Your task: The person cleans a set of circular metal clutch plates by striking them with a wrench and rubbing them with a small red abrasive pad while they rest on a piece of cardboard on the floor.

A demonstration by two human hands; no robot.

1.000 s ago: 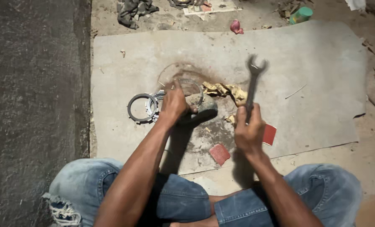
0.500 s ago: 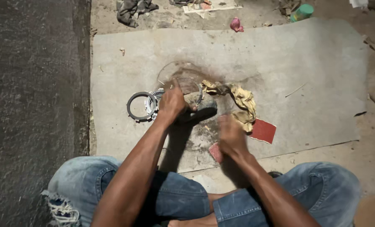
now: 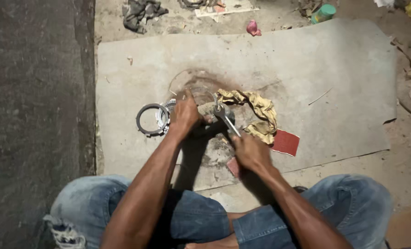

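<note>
The person sat on the ground with knees spread, working over a grey mat point(image 3: 343, 69) laid on the dirt. The left hand point(image 3: 185, 114) was pressed down on a round metal part point(image 3: 204, 109) near the middle of the mat, its grip closed over the top of it so that most of the part was hidden. The right hand point(image 3: 250, 151) had its grip wrapped tight around the near end of a wrench point(image 3: 226, 121), whose far head lay against the part just right of the left hand. Whether the head sat on a nut could not be made out.

By the look of it, the step in hand was working the wrench on the part while the other hand held it still. The next move would call for a firm hold-down and a steady pull, so the head did not slip.

A dark ring point(image 3: 148, 119) lay left of the hand, touching a toothed disc point(image 3: 163, 115). A yellow rag point(image 3: 260, 113) lay crumpled to the right, a red sheet point(image 3: 285, 142) just beside it.
</note>
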